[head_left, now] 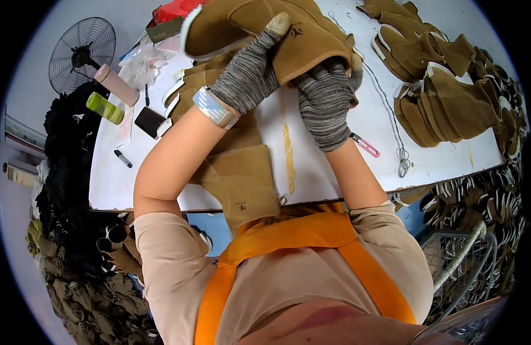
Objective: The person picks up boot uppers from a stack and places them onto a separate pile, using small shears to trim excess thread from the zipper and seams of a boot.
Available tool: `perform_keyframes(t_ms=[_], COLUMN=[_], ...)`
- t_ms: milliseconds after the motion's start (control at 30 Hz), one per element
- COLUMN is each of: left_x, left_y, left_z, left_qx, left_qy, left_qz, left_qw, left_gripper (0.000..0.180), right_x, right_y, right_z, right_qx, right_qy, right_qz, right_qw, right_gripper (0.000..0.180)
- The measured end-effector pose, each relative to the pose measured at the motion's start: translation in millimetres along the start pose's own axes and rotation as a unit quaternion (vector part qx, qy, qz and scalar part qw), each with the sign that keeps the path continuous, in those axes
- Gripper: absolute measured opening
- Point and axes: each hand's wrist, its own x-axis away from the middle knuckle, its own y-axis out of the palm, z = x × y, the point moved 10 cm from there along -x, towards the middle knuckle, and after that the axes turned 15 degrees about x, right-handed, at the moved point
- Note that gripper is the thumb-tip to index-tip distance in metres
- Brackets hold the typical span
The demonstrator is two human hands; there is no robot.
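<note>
A tan suede boot (314,46) with pale edging at its sole is held up above the far middle of the table, its toe toward the left and its shaft opening toward me. In a grey knit glove, my left hand (248,75) grips the shaft, thumb on the outer side and the other fingers hidden. My right hand (326,106), gloved alike, is at the opening; its fingertips go in past the rim and out of sight. Below my left forearm, more tan boots (245,184) lie overlapped in a row, the closest reaching over the table's front edge.
The white table (328,178) holds piled boots (449,109) at the right, a pink cutter (366,145) and a grey cord (402,155). At left are a phone (150,122), marker (123,158), green bottle (104,108), pink flask (116,84) and fan (81,56). A wire cart (461,259) stands lower right.
</note>
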Motion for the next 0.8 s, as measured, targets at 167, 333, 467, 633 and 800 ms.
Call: perform_keyframes(t_ms=[167,333,467,633,800], left_x=[-1,-4,-7,-3,-13], left_y=[-18,-25,-24,0,1], left_z=[4,26,27,18,23], left_qx=[-0.011,-0.098,-0.158,-0.501,-0.326], left_qy=[0.035,0.057,0.048,-0.030,0.036], left_qz=[0.017,0.022,0.027,-0.002,-0.074], left_qw=[0.999,0.993,0.986,0.865,0.942], left_gripper=[0.052,0.048,0.051,0.070,0.075], right_x=[11,15,19,-10,-53], right_y=[-9,-33,-12,26,12], right_z=[-16,31,75,78,74], right_qx=[-0.077,-0.380,-0.453,-0.559,-0.609], right_qy=[-0.042,0.139,0.294,0.304,0.270], right_qz=[-0.013,0.046,0.078,-0.063,0.067], right_qw=[0.996,0.913,0.838,0.769,0.742], right_gripper=[0.030,0.016,0.064,0.103,0.043])
